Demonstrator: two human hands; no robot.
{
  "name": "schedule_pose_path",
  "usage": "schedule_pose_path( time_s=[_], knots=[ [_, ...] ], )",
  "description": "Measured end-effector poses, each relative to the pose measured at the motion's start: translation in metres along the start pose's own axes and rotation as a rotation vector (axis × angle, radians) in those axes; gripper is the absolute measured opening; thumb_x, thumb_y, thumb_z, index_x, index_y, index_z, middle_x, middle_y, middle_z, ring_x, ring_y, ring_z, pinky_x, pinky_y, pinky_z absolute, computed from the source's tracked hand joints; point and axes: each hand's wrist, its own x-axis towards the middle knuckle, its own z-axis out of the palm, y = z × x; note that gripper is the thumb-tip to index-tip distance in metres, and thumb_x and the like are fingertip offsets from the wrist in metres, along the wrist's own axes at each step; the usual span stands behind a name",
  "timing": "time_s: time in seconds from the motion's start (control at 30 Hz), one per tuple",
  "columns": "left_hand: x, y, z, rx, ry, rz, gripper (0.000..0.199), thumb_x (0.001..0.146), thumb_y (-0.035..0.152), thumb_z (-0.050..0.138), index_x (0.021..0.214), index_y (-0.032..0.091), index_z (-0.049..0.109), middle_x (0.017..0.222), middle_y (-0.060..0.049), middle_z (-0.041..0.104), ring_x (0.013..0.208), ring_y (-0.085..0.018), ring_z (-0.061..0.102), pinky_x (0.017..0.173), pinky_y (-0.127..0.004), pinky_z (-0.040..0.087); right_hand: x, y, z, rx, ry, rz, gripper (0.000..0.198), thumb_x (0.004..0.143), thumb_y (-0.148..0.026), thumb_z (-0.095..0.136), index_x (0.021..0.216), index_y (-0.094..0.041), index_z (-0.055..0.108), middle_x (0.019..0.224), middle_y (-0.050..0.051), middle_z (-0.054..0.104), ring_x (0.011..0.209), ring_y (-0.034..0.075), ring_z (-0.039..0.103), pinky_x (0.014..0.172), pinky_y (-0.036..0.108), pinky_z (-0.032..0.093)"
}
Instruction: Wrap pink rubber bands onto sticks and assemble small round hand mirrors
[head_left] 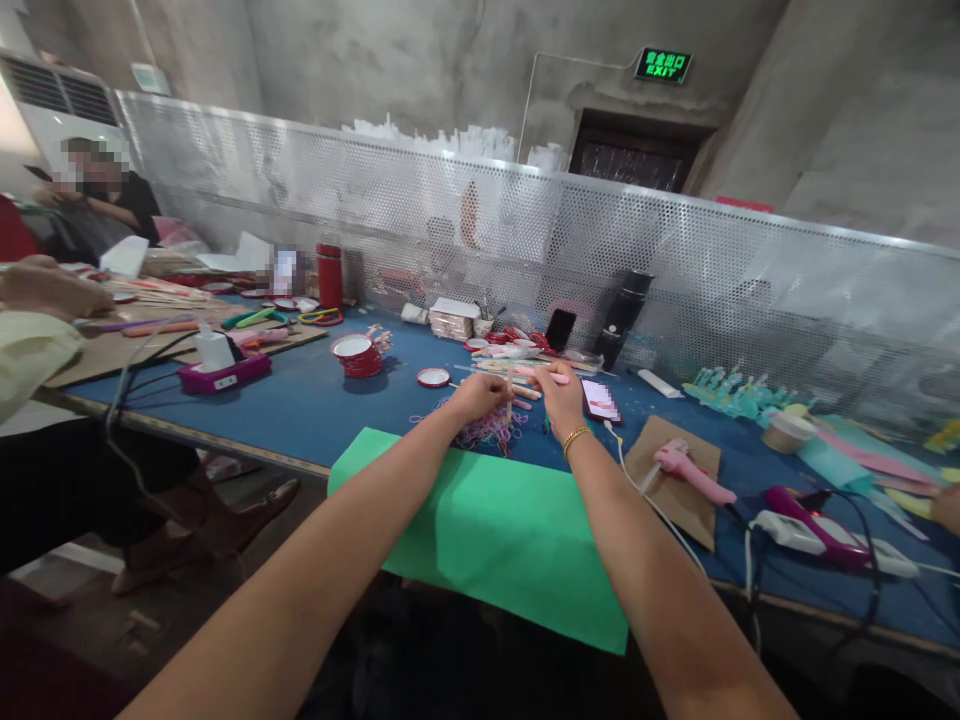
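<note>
My left hand (480,396) is closed, its fingertips pinching a thin beige strip (510,400) held upright. Just to the right, my right hand (562,398) is wrapped round a slim pink stick-like tool (553,376) whose exact kind I cannot make out. The tool's left end points towards the strip. Below my hands lies a tangle of purple and pink cords (484,432) on the blue table (300,392). A green sheet (495,530) hangs over the table's front edge, under my forearms.
A pink glue gun (694,472) rests on cardboard (660,440) at right, near a purple power strip (817,530). A phone (601,400) lies by my right hand. Stacked red-rimmed discs (357,356), a black bottle (624,318) and a red bottle (329,276) stand beyond. Other people's arms show on both sides.
</note>
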Motion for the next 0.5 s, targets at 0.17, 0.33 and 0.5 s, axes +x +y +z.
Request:
schedule_pose_path(
  time_s=[0.17, 0.33, 0.5],
  knots=[
    [0.0002, 0.0006, 0.0002, -0.025, -0.012, -0.011, 0.027, 0.071, 0.04, 0.061, 0.06, 0.015, 0.061, 0.06, 0.0, 0.059, 0.057, -0.012, 0.048, 0.057, -0.025, 0.035, 0.0003, 0.0016, -0.0006, -0.052, 0.001, -0.02, 0.021, 0.076, -0.043, 0.06, 0.074, -0.022, 0.059, 0.069, -0.002, 0.068, 0.068, 0.017, 0.062, 0.068, 0.029, 0.049],
    [0.0002, 0.0001, 0.0006, -0.013, -0.009, -0.016, 0.029, 0.071, 0.041, 0.061, 0.061, 0.015, 0.062, 0.059, 0.001, 0.057, 0.057, -0.011, 0.046, 0.057, -0.024, 0.034, 0.0006, 0.0016, -0.0008, -0.034, -0.009, -0.013, 0.021, 0.075, -0.043, 0.06, 0.072, -0.022, 0.058, 0.067, -0.002, 0.067, 0.067, 0.017, 0.062, 0.067, 0.029, 0.049],
    [0.0014, -0.0027, 0.0014, -0.02, 0.005, -0.008, 0.028, 0.071, 0.041, 0.062, 0.06, 0.015, 0.063, 0.057, 0.001, 0.056, 0.056, -0.011, 0.045, 0.055, -0.024, 0.033, 0.0001, -0.0004, -0.0013, -0.044, -0.004, -0.006, 0.018, 0.074, -0.04, 0.06, 0.07, -0.022, 0.059, 0.066, -0.002, 0.066, 0.066, 0.017, 0.062, 0.068, 0.029, 0.049]
  ],
)
